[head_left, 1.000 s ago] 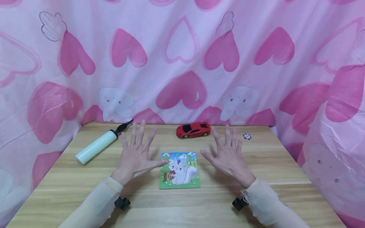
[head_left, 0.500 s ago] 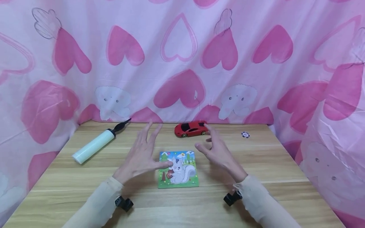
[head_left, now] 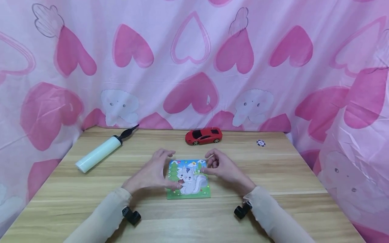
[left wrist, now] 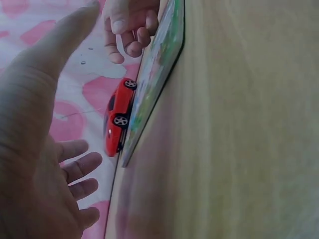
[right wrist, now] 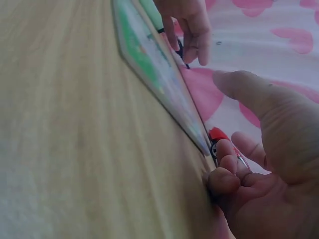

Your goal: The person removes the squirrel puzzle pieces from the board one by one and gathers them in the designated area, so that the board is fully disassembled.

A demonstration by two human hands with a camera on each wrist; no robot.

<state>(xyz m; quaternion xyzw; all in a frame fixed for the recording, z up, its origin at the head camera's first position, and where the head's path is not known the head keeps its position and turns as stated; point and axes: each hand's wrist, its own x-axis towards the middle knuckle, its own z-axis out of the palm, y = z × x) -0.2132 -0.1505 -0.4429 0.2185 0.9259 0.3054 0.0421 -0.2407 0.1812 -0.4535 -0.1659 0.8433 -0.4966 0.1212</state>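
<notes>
A flat square picture board (head_left: 192, 179) with a grey-white squirrel on it lies on the table between both hands. My left hand (head_left: 149, 174) hovers at its left side, the thumb over the picture and the fingers loosely bent. In the left wrist view a gap shows between that hand's fingers (left wrist: 82, 169) and the board (left wrist: 155, 69). My right hand (head_left: 227, 171) is at the right edge, thumb above the picture, fingers partly curled with nothing in them. The right wrist view shows its fingertips (right wrist: 224, 180) low by the table, near the board's corner.
A red toy car (head_left: 203, 136) stands behind the board near the table's back edge. At the back left lies a pale hand pump (head_left: 98, 154) with a black nozzle. A small round chip (head_left: 260, 143) lies at the back right. A pink heart-print curtain (head_left: 191, 91) hangs behind.
Both hands have come down and inward toward the board from a raised, spread pose. Their fingers have bent, the right hand's more. The board has stayed in place.
</notes>
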